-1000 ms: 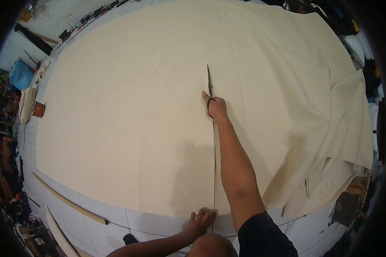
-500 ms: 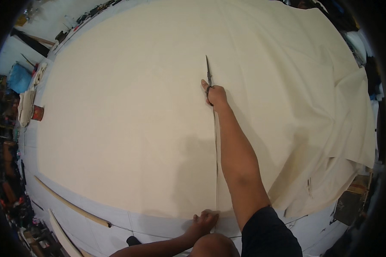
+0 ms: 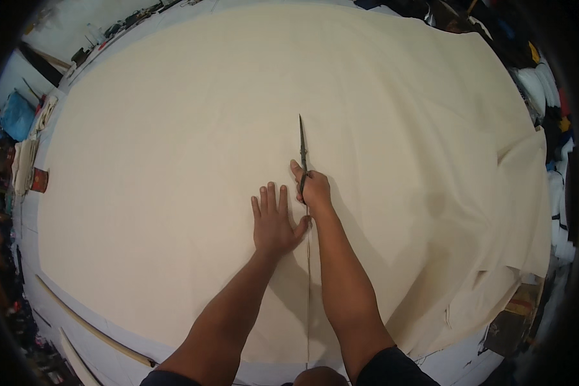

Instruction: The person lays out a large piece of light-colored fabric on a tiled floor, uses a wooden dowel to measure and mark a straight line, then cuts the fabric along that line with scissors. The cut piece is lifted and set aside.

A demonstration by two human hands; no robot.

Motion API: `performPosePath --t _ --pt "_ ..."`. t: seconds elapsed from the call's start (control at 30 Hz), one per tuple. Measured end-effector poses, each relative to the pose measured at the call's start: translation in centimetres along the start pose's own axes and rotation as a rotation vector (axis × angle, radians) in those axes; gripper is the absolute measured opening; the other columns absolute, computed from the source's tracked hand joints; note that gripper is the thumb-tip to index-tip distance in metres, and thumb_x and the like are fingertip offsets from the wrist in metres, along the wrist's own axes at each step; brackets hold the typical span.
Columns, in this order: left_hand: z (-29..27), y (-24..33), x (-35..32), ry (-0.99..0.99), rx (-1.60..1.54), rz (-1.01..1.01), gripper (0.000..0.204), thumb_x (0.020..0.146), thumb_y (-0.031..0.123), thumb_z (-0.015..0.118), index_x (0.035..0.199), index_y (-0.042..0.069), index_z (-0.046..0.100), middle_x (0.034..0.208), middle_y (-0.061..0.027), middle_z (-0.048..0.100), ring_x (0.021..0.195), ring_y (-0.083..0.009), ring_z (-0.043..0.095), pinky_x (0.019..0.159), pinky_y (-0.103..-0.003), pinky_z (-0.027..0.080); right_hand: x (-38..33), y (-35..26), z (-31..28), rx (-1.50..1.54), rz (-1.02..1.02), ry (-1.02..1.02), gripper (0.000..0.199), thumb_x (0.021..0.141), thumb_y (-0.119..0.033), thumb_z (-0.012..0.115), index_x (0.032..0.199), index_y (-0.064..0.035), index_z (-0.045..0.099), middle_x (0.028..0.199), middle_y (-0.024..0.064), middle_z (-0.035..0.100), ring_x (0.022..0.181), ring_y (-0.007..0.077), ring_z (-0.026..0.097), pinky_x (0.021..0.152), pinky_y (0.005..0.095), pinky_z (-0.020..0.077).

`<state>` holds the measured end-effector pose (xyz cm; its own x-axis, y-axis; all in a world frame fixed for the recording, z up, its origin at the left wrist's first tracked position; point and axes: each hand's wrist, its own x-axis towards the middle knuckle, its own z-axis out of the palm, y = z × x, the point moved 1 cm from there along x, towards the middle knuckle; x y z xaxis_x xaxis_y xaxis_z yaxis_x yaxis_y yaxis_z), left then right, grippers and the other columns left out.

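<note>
A large sheet of cream fabric (image 3: 154, 167) is spread out in front of me. My right hand (image 3: 315, 190) is closed round the handles of dark scissors (image 3: 302, 135), whose blades point away from me over the fabric. From the scissors a straight cut line (image 3: 308, 289) runs back toward me to the near edge. Flat on the fabric, just left of the cut, lies my left hand (image 3: 275, 222), fingers spread and thumb reaching to the line near my right wrist.
The fabric lies in loose folds on the right (image 3: 469, 276). At the left edge stand a small red tin (image 3: 39, 180), folded cloth (image 3: 24, 164) and a blue bag (image 3: 17, 116). A long thin roll (image 3: 90, 321) lies at the near left. Piled items (image 3: 540, 90) border the far right.
My left hand has moved from the near fabric edge up beside the scissors and now lies flat. In the picture, the scissors and right hand sit lower, as the whole view has shifted.
</note>
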<state>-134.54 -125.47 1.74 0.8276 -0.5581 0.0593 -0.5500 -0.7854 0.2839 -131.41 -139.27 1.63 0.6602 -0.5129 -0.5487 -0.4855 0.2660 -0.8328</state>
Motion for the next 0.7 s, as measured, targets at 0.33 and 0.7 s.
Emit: performPosePath --t 0.33,0.7 --pt "-0.9 -0.1 0.9 -0.139 -0.049 -0.090 0.089 0.083 0.060 0.054 0.145 0.001 0.033 0.152 -0.0259 0.024 0.143 -0.0425 0.018 0.115 -0.058 0.011 -0.3 -1.0 -0.5 -0.101 0.095 -0.051 0.057 0.087 -0.054 0.064 0.068 -0.0014 0.054 0.058 0.0080 0.053 0.050 0.0194 0.055 0.053 0.0328 0.0469" --pt "-0.4 0.4 1.9 -0.288 -0.113 -0.159 0.089 0.081 0.058 0.061 0.144 0.001 0.033 0.151 -0.0301 0.023 0.142 -0.0468 0.019 0.113 -0.063 0.012 4.0 -2.3 0.4 -0.237 -0.063 0.000 0.048 0.092 -0.050 0.061 0.071 -0.0077 0.049 0.053 -0.0024 0.042 0.044 0.0090 0.043 0.043 0.0257 0.0362"
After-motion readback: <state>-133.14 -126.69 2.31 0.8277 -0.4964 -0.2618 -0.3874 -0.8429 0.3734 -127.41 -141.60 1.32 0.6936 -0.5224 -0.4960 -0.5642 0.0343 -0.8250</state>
